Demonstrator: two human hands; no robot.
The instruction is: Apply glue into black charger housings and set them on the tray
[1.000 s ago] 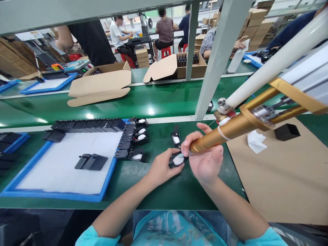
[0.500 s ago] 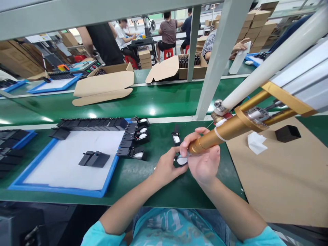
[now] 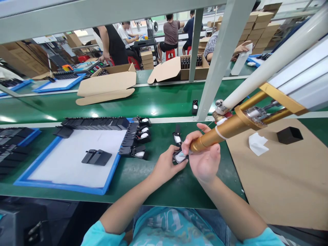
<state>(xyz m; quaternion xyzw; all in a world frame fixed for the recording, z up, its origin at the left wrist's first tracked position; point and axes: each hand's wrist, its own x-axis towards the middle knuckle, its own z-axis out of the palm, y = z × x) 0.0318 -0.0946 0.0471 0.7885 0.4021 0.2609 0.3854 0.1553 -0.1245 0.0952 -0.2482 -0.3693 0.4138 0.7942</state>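
Observation:
My left hand (image 3: pixel 166 166) is closed on a small black case (image 3: pixel 180 156) with a white inside, held between thumb and fingers just above the green bench. My right hand (image 3: pixel 205 163) is wrapped round the lower end of a gold cylindrical tool (image 3: pixel 220 132), which slants down from the upper right. The tool's tip is hidden behind my right fingers, close to the case. Just beyond my hands lies another open black case (image 3: pixel 177 137) with a white inside. More open black cases (image 3: pixel 143 135) sit in a column to the left.
A blue-rimmed tray (image 3: pixel 60 187) at left carries rows of black cases and a loose pair (image 3: pixel 96 157). On the right, a cardboard sheet (image 3: pixel 284 184) bears crumpled white paper (image 3: pixel 257 143) and a black box (image 3: pixel 289 135). A grey post (image 3: pixel 215 61) stands ahead; co-workers sit beyond.
A black case with a white inside has appeared on the green belt beside the post. The case in my left hand shows more of its white inside. My right hand keeps its grip.

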